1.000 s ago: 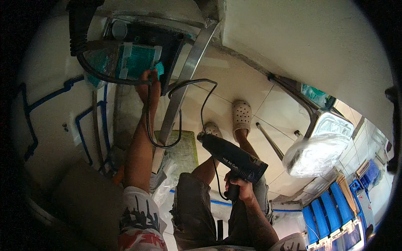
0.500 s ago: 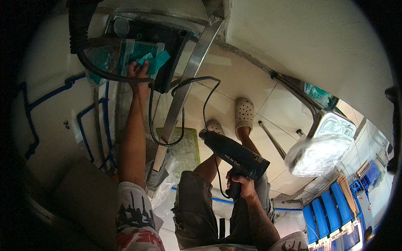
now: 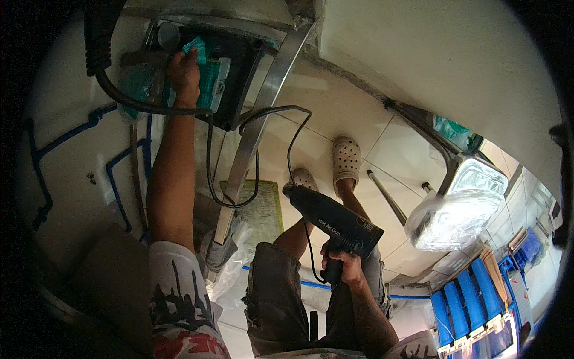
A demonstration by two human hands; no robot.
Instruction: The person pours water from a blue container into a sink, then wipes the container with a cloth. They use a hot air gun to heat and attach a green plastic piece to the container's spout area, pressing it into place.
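My left hand (image 3: 184,76) reaches over a black panel (image 3: 239,78) at upper left, its fingers closed on a crumpled teal sheet (image 3: 197,49) near a grey round piece (image 3: 168,37). A flatter teal pad (image 3: 212,81) with translucent edges lies under the hand, partly hidden. A thick black cable (image 3: 137,105) crosses my left forearm. Low in the middle, my right hand (image 3: 347,269) grips the handle of a black heat gun (image 3: 323,215), nozzle pointing up-left; its thin cord loops over a steel bar (image 3: 269,90) beside the panel.
My feet stand on a tiled floor (image 3: 299,96) by a green mat (image 3: 263,209). A plastic-wrapped stool (image 3: 448,221) with metal legs is at right, a blue slatted object (image 3: 463,299) at lower right. A pale wall (image 3: 418,42) fills upper right; blue lines (image 3: 66,134) run along the left wall.
My left hand has moved up and to the left across the panel with the teal sheet. My right hand with the heat gun has hardly moved.
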